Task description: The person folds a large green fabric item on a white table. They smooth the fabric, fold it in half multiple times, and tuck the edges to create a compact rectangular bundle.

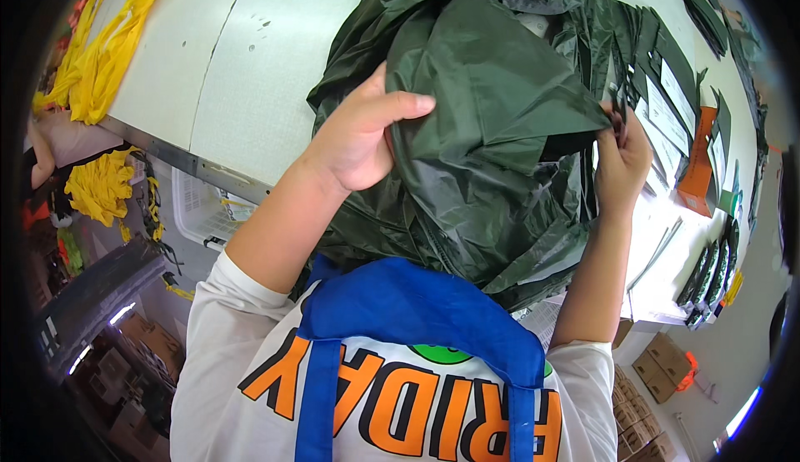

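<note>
My left hand (357, 139) loosely clasps thin, glossy dark-green fabric (487, 87); my right hand (623, 160) pinches its corner: likely light, slippery, best edge-held

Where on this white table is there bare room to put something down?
The widest bare stretch of white table lies between the yellow cloth at left and the dark green fabric. Right of that fabric it is crowded with papers, an orange piece and dark strips.

Apparently a textile workshop: a broad white bench (271, 62) bears heaped green fabric (479, 79) at one o'clock, yellow cloth (112, 58) at ten; cardboard cartons (640, 420) stack at four.
</note>
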The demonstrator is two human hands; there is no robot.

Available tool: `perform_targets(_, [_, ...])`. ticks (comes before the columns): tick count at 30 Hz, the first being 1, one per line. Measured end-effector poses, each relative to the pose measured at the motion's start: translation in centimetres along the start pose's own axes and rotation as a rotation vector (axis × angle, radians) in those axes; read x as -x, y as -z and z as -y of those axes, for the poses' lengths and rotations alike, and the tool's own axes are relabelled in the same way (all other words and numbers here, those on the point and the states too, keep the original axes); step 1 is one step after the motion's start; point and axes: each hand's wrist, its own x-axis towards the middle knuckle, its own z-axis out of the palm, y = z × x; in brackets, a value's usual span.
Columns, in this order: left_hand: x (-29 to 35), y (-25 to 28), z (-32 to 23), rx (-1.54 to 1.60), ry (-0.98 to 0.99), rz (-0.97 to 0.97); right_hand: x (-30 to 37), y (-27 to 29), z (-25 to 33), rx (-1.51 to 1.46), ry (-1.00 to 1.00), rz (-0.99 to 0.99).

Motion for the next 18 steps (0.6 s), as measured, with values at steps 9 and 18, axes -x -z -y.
perform_targets(9, [0.0,0.8,0.3,0.114,0.201,-0.068,-2.7,-2.1,5.7,-0.434,-0.120,0.341])
perform_targets(18, [-0.1,0.5,0.2,0.179,0.257,-0.083,1.4,-5.6,3.7,0.310,0.258,0.148])
